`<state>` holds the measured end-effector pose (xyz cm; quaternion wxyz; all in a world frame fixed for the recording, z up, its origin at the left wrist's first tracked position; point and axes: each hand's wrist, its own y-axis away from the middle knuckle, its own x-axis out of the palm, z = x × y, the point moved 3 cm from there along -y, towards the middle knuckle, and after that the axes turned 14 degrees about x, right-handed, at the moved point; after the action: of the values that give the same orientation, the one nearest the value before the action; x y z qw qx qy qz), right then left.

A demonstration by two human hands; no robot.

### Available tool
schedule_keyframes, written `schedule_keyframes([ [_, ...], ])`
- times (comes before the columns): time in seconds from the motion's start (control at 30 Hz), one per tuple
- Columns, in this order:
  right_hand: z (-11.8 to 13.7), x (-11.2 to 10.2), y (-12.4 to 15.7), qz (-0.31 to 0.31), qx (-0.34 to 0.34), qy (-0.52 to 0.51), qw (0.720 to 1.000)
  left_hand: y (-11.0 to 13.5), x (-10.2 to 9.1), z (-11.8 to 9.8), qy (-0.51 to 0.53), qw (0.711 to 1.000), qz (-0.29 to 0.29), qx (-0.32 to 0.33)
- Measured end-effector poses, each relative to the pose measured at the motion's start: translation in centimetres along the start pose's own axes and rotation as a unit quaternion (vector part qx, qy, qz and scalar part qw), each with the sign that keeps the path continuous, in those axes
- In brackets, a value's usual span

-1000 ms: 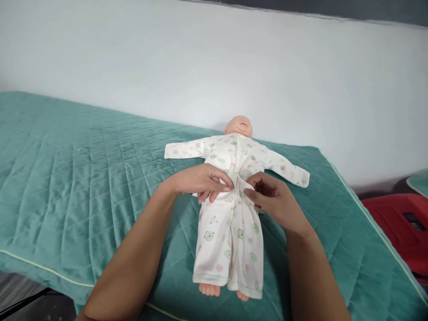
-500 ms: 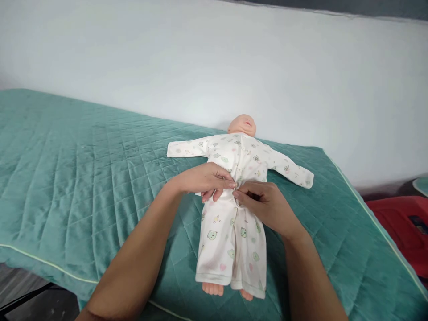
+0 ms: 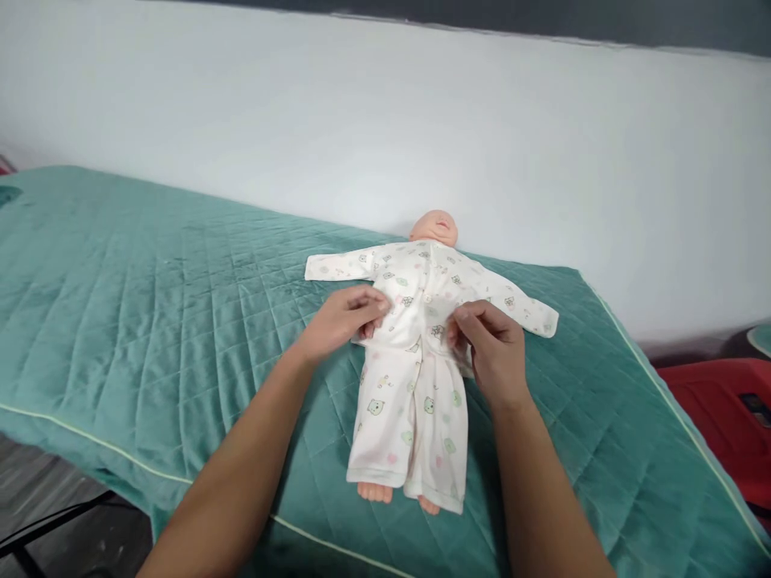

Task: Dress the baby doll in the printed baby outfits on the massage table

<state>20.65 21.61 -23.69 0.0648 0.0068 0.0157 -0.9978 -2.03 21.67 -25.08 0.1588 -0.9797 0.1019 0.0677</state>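
Observation:
A baby doll [image 3: 434, 228] lies on its back, dressed in a white printed baby shirt [image 3: 415, 277] and matching pants [image 3: 385, 409]. A small button [image 3: 427, 298] shows at the middle of the shirt front. My left hand [image 3: 348, 317] is over the shirt's left side, its fingers curled in and thumb close to the index finger. On the other side, my right hand [image 3: 491, 341] is closed in a pinch by the shirt's right side. Whether either hand has cloth between its fingertips is hidden. The doll's toes stick out below the pant legs.
Under the doll spreads a green quilted cover [image 3: 150, 321] with pale piping along its edge. A white wall [image 3: 361, 120] rises right behind the doll's head. Beyond the right edge stands a red plastic object [image 3: 716, 417]. Dark floor [image 3: 78, 530] shows at lower left.
My hands have parted from the middle of the shirt front, the left one going left and the right one going right. The button there is now uncovered. The view has shifted slightly.

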Motion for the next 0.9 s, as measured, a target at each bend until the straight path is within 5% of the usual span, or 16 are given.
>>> schedule_keyframes([
  [0.1,0.1,0.8,0.1,0.014,-0.018,0.045,0.999,3.3,-0.4,1.4,-0.1,0.99,-0.093,0.019],
  [0.27,0.5,2.3,0.6,0.055,-0.095,0.179,0.978,6.5,-0.1,1.9,-0.22,0.968,-0.113,0.041],
  [0.63,0.6,3.8,1.4,0.11,-0.213,0.374,0.896,5.8,1.3,2.0,-0.443,0.89,-0.059,0.086],
  [0.9,0.7,3.4,1.5,0.086,-0.233,0.4,0.882,6.8,1.5,0.9,-0.398,0.901,-0.087,0.147],
])
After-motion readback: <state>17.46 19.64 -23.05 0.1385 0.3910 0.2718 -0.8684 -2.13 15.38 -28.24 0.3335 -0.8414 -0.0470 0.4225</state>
